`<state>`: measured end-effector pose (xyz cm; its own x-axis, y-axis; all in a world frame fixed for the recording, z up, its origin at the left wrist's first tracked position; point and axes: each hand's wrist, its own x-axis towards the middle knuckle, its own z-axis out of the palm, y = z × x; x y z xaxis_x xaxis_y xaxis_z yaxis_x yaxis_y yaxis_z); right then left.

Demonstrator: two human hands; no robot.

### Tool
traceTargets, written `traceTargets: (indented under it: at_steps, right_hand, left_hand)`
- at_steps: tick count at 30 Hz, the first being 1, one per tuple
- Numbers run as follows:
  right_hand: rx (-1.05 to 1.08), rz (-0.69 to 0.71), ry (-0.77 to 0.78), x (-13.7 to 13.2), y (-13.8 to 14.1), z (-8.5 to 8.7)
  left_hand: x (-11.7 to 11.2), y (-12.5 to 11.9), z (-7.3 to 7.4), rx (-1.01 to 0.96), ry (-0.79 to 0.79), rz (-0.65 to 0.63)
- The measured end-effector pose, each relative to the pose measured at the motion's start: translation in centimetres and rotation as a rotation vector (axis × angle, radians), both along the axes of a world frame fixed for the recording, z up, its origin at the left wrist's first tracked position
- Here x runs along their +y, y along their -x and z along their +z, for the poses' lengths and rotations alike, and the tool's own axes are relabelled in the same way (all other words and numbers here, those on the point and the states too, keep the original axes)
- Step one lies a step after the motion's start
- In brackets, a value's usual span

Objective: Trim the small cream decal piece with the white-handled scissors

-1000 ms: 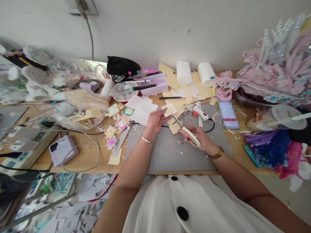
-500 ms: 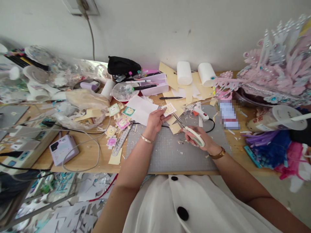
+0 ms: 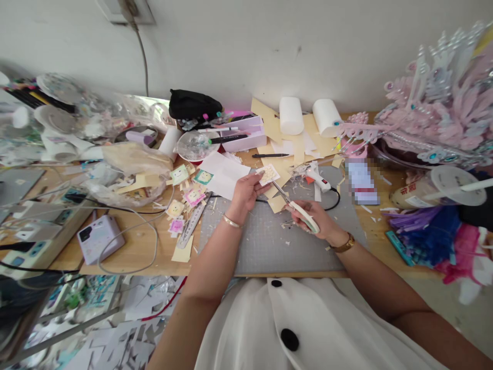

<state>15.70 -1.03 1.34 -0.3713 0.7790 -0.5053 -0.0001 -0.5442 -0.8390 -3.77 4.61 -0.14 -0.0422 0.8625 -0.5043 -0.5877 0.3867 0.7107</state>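
Observation:
My left hand (image 3: 244, 192) pinches a small patterned paper square (image 3: 268, 173) above the grey cutting mat (image 3: 269, 241). My right hand (image 3: 314, 220) grips a pair of white-handled scissors (image 3: 298, 209), whose blades point up and left to the lower edge of the paper square. Both hands hover over the far half of the mat, close together. A tan card scrap (image 3: 277, 203) lies on the mat just under the blades.
A glue gun (image 3: 318, 177) with a black cord lies beyond the mat. Small paper cut-outs (image 3: 188, 195) and a ruler (image 3: 192, 221) sit left of it, beside a purple box (image 3: 98, 236). Foam rolls (image 3: 291, 115), a white tray (image 3: 241, 134) and a pink ornament (image 3: 435, 103) line the back and right.
The scissors and my right hand shifted slightly right and back again. The paper square stays pinched in my left hand at the same spot.

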Motion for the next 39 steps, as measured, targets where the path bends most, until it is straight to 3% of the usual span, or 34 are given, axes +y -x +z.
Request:
traceTargets:
  at_steps: [11, 19, 39]
  right_hand:
    - [-0.027, -0.026, 0.003, -0.09, -0.02, -0.68]
    - [-0.038, 0.075, -0.099, -0.02, -0.69, -0.32]
    - [0.021, 0.039, -0.066, 0.23, -0.7, -0.83]
  left_hand:
    - [0.2, -0.06, -0.18, 0.002, 0.006, -0.005]
    - [0.12, -0.05, 0.0, -0.012, 0.009, 0.023]
    - [0.23, -0.11, -0.25, -0.013, 0.003, -0.009]
